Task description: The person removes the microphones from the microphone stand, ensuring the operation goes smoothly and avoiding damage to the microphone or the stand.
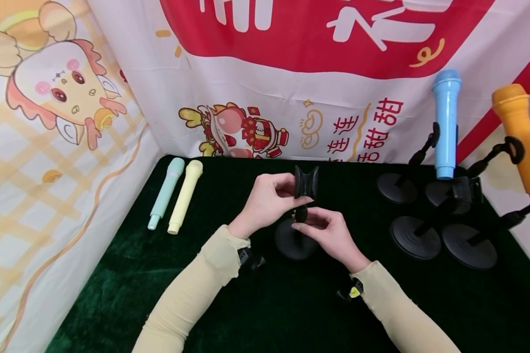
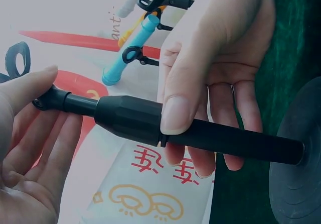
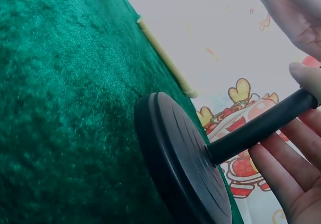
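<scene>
A black microphone stand stands near the middle of the table, its round base flat on the green cloth. My left hand holds the top of the stand, its thumb and fingers at the joint just under the clip. Lower down, my right hand pinches the pole between thumb and fingers. In the left wrist view, the right thumb lies at the lower edge of the ribbed collar. A thinner rod runs from that collar up to the clip's joint.
A mint green microphone and a pale yellow microphone lie at the left. Several black stands crowd the right side, with a blue microphone and an orange microphone held up there. A printed cloth backdrop rises behind the table.
</scene>
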Demonstrator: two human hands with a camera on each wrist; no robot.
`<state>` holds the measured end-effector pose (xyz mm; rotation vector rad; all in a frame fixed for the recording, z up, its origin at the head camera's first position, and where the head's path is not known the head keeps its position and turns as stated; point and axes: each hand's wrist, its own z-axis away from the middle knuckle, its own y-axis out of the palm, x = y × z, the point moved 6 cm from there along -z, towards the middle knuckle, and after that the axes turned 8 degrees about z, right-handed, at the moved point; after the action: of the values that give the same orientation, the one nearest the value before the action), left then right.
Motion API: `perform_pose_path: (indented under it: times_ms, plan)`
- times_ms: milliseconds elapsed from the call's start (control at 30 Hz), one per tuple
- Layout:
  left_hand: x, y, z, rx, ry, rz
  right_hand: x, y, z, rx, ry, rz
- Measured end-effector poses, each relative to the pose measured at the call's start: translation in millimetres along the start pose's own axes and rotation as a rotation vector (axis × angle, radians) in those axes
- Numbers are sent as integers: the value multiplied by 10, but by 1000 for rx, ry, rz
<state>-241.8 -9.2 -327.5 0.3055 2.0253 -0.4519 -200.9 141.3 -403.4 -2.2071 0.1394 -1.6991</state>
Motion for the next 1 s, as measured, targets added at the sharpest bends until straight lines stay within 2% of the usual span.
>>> perform_pose_path:
  times_ms: [200,433,633,1000]
  plan:
    - [7,-13,-13,16,31,4,8,15,-16,-7,-49,-25]
    - [-19,-2,-6,11,75,-2,43,11,-16,-14,-58,-2]
    - [-4,-1,25,-12,65,11,69,7,-29,-9,-61,-2]
    - [55,5,6,43,63,52,31,-1,-36,-1,-39,7]
